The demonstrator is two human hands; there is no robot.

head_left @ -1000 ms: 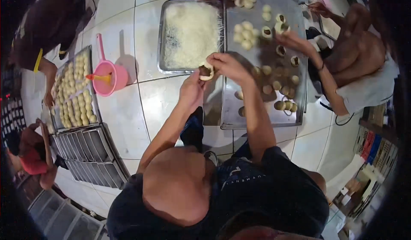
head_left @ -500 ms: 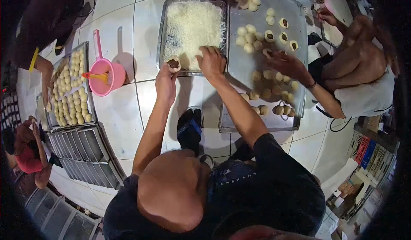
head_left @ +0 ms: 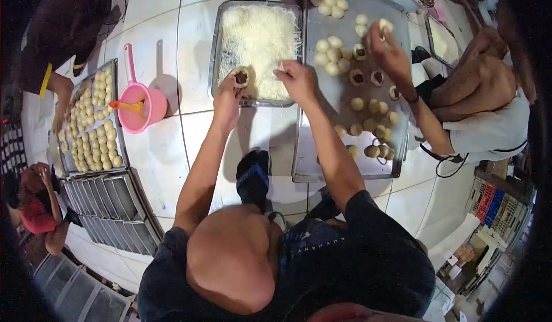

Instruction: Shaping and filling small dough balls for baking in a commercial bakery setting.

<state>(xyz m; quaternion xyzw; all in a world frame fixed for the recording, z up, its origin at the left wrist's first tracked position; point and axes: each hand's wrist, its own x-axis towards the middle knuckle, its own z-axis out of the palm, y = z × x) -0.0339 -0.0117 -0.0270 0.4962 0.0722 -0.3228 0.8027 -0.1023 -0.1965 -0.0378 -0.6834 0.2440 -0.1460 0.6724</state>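
Over one tray (head_left: pixel 270 103), left grip (head_left: pixel 226 102) clamps one filled dough round (head_left: pixel 241 78), right grip (head_left: pixel 299 83) pinches white shreds (head_left: pixel 278 69)

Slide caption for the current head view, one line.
Left hand holds a dark-filled dough round; right hand hovers over a metal tray of pale shreds.

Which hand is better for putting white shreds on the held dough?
Probably the right hand: it's pinched over the shreds, seemingly gripping some. The left hand is busy holding the dough, its dark filling showing.
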